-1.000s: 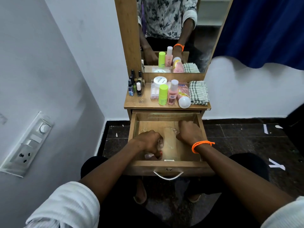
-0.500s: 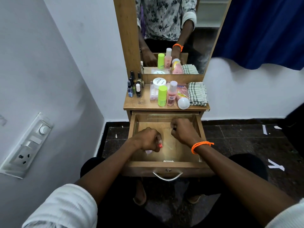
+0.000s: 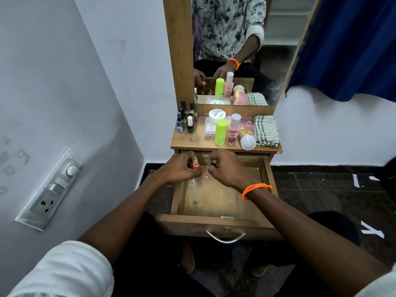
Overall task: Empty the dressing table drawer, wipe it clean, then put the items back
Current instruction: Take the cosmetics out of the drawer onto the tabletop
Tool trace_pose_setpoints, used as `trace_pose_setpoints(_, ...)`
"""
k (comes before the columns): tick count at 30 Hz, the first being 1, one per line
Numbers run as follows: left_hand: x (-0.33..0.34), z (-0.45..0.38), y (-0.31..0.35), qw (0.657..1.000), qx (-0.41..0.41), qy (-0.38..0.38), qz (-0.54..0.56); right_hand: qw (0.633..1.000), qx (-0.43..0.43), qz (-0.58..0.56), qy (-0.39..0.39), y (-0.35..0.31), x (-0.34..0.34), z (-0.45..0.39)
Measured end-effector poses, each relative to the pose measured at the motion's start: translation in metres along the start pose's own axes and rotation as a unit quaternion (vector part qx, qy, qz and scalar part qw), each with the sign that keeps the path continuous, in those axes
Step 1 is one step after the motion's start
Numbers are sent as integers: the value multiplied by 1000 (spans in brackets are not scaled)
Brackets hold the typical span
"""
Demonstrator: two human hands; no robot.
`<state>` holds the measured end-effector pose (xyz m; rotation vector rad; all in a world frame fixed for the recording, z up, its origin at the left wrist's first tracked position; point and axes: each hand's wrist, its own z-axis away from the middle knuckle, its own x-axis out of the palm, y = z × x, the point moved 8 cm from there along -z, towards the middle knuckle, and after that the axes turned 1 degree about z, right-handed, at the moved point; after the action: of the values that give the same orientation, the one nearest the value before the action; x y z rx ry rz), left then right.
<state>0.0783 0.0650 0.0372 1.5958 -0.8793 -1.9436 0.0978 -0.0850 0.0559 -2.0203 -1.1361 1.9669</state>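
Left hand point(image 3: 182, 170): curled round small red-capped bottle point(image 3: 195, 166)
Right hand point(image 3: 227, 168): pinching tiny dark item, unidentifiable
Handling: light, probably fragile; grip by body

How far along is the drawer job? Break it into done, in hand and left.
Done: most items stand on the dressing table top, and the drawer looks nearly bare. In hand: the left hand holds a red-capped item; the right hand grips something small and dark. Left: wiping with the checked cloth, still folded on top, then refilling.
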Motion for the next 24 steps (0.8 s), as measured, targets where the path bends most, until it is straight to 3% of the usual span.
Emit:
trace_pose_setpoints(4,-15,-2,-4,999,-4,26,-24,999,-36,-12,6,-21,-2,-10)
trace_pose_setpoints(11,-48,-9,-10,996,-27,9,-84,997,-67,-12,27,-51,-12,-34)
trace_pose_setpoints(24,-128,-35,16,982,-7,184,-40,997,16,-32,73,-73,-33,-96)
